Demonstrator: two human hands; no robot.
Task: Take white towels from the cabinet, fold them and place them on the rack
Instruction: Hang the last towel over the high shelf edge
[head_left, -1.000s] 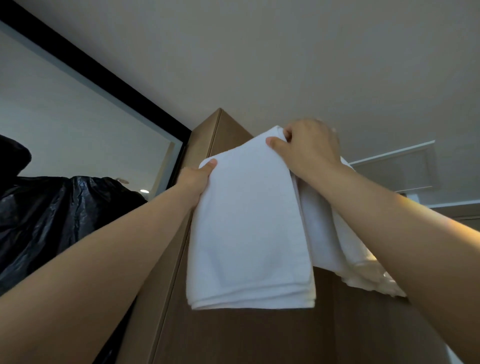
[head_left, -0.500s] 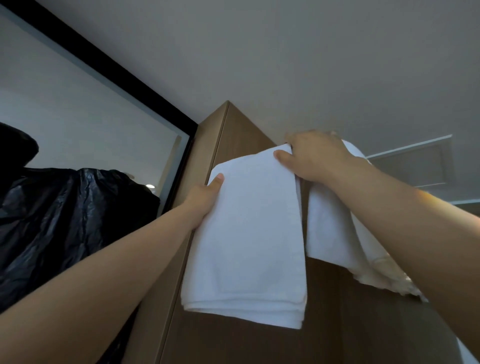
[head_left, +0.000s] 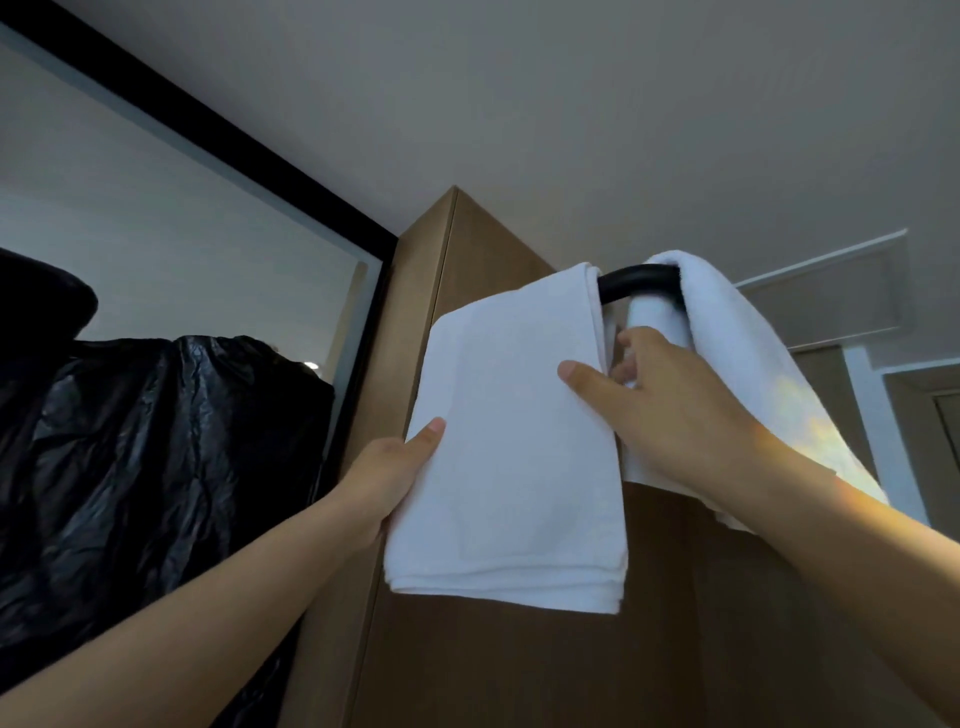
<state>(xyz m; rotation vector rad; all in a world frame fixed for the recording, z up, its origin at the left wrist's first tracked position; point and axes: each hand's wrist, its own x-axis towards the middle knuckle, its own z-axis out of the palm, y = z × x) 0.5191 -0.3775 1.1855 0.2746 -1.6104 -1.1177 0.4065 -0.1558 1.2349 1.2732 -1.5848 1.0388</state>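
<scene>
Towel (head_left: 509, 441), folded, drapes over rack bar (head_left: 636, 280) while left grip (head_left: 384, 483) and right grip (head_left: 665, 410), below the bar, each pinch a side edge, apparently to level its hang beside second towel (head_left: 727, 332).

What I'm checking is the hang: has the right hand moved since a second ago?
Yes. The right hand has dropped from the folded towel's top edge, further below the cabinet's top corner, uncovering the black rack bar.

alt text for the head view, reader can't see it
A person's left hand and right hand hold a folded white towel by its side edges, draped over a black rack bar. A second white towel hangs to its right.
</scene>
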